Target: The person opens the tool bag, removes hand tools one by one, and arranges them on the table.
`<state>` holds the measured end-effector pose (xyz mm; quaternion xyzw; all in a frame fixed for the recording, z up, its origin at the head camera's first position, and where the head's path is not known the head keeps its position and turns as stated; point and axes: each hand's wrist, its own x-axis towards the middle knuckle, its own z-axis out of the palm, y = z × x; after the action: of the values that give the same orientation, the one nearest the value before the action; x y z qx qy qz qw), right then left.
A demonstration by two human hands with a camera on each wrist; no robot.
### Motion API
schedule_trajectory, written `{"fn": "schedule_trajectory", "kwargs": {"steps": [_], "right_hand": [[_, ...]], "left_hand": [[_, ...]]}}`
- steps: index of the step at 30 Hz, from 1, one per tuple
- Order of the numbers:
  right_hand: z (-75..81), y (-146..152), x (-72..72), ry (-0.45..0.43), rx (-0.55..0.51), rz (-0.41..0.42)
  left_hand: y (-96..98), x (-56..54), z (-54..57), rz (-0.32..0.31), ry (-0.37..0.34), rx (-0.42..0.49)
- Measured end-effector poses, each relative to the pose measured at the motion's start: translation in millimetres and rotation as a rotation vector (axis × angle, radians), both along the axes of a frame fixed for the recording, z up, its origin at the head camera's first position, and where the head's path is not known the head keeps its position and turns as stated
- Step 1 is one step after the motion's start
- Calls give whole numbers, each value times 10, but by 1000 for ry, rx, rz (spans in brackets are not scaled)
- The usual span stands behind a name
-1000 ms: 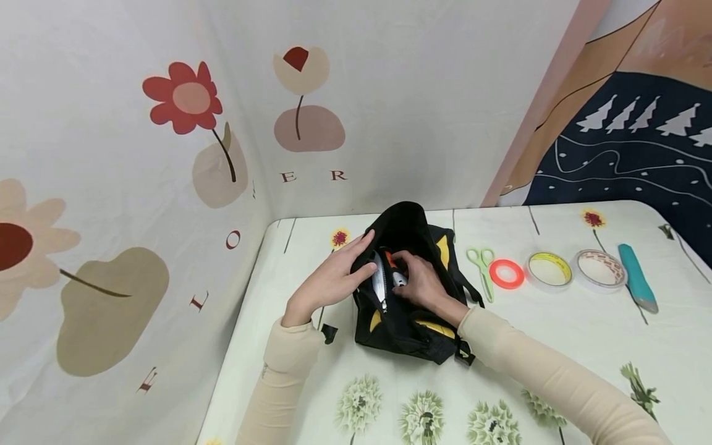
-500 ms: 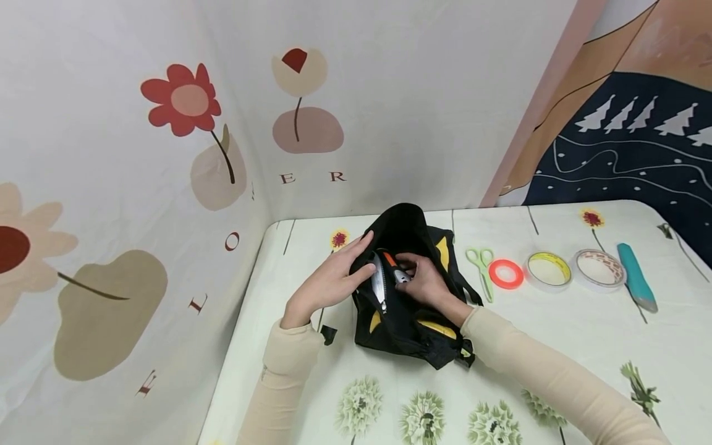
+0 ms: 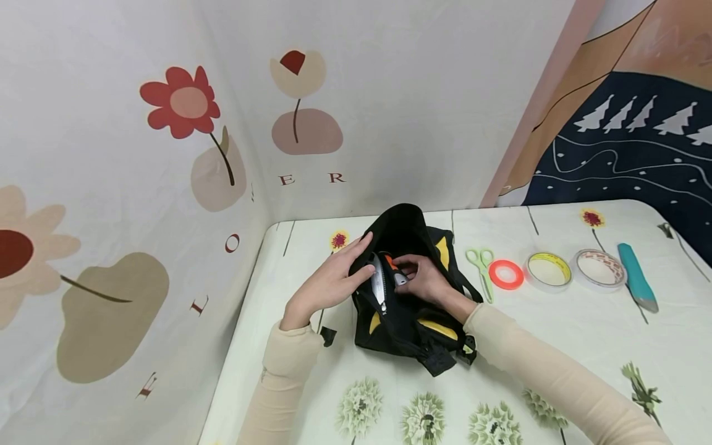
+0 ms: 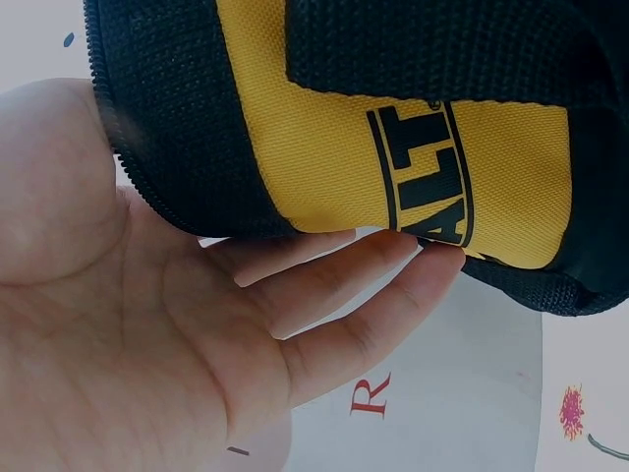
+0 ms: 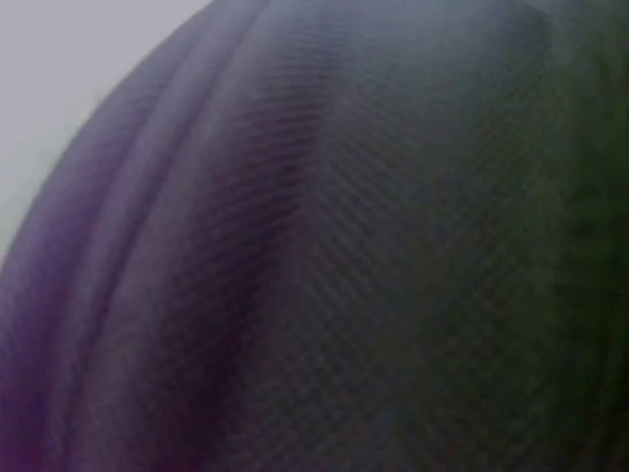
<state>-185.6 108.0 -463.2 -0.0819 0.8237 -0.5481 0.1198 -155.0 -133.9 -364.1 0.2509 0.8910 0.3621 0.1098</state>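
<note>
A black-and-yellow tool bag (image 3: 395,343) stands with its zipped mouth wide apart in the head view. My left hand (image 3: 328,278) grips its left side near the rim, thumb toward the mouth. In the left wrist view, the fingers (image 4: 369,315) of that hand lie along the bag's yellow lettered panel (image 4: 511,177). My right hand (image 3: 425,281) reaches into the mouth, thumb and fingers around an orange-and-grey tool (image 3: 399,278) whose kind is mostly hidden. Only blurred dark ribbed fabric (image 5: 314,275) fills the right wrist view.
To the bag's right lie green scissors (image 3: 483,269), a red tape roll (image 3: 506,274), a yellow-cored clear tape roll (image 3: 549,285), another clear tape roll (image 3: 601,284) and a teal utility knife (image 3: 636,278). A patterned cloth wall (image 3: 411,154) rises behind the table.
Inside the bag, my right hand has shifted slightly and its fingers have moved around the orange-and-grey tool. The bag's front strap end hangs a little lower. My left hand stays at the rim.
</note>
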Motion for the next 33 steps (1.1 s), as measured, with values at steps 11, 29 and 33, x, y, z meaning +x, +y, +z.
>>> {"fn": "schedule_trajectory", "kwargs": {"steps": [11,29,33], "right_hand": [[16,42,18,3,-50,10],[368,172,292,78,-53,-32],[433,218,380,88,-55,-38]], "left_hand": [[-4,-6,-13,-2,-2,4],[-5,-1,-10,-8,6,16],[-1,-1,-6,-7,1,12]]}}
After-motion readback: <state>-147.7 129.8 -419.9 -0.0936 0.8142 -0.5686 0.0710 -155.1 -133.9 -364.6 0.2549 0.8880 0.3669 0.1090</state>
